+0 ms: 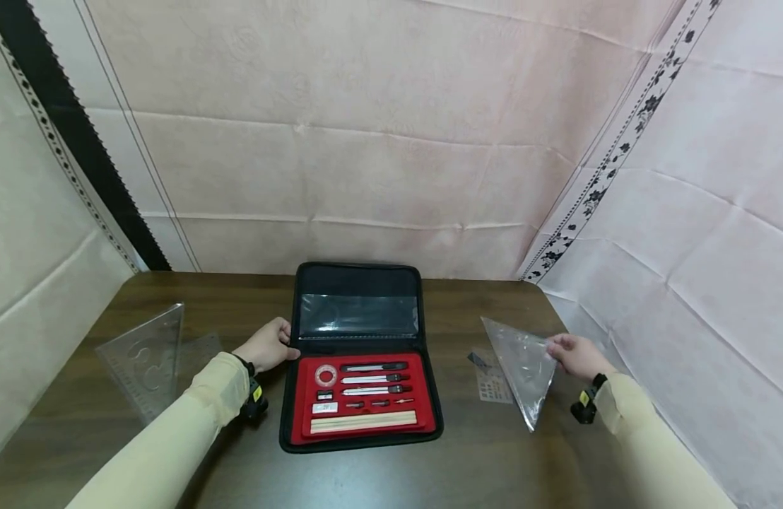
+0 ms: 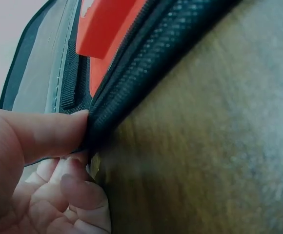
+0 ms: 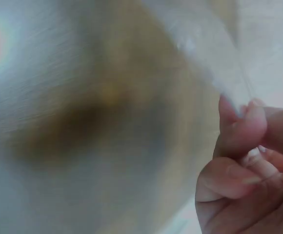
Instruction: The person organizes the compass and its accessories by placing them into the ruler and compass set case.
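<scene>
Left sleeve (image 1: 156, 445) between clear triangle (image 1: 137, 357) and open black case (image 1: 358, 278)

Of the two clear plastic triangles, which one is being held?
The clear plastic triangle on the right, pinched by the right hand; neither hand holds the left one.

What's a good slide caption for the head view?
Left hand grips the edge of an open black case with a red tray; right hand pinches a clear triangle.
</scene>
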Available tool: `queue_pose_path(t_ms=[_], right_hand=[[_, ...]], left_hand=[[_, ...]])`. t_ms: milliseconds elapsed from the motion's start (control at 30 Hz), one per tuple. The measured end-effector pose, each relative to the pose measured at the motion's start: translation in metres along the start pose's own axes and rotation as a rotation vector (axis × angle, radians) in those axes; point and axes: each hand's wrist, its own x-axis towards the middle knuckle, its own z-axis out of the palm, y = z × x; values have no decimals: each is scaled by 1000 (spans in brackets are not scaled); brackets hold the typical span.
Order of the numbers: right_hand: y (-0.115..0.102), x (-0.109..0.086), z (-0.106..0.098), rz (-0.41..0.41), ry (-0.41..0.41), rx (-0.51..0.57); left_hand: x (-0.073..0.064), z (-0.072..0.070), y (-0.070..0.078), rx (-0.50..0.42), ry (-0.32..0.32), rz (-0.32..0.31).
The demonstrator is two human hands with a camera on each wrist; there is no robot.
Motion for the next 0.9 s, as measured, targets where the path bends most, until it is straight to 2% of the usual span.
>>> queue_pose_path(t_ms=[133,267,400,533,733,900], right_hand=[[-48,14,-14,-79,28,54],[-105,35,-17,-200,76,109],[-165,57,-9,-292,148,214],[-216,77,8,-325,208,357],[-263,96,30,-369,258,524],[-278,105,36,-377,255,571]], left_hand=[[-3,-4,-3,-55,-33,-12],[-6,-6,-5,-65,-89,-9],[-8,-6,-5,-26,-106,25],[-4,-1,-8,25,-97,63],[-4,3,-6,39,-123,109],[-4,2,-3,62,-141,115]])
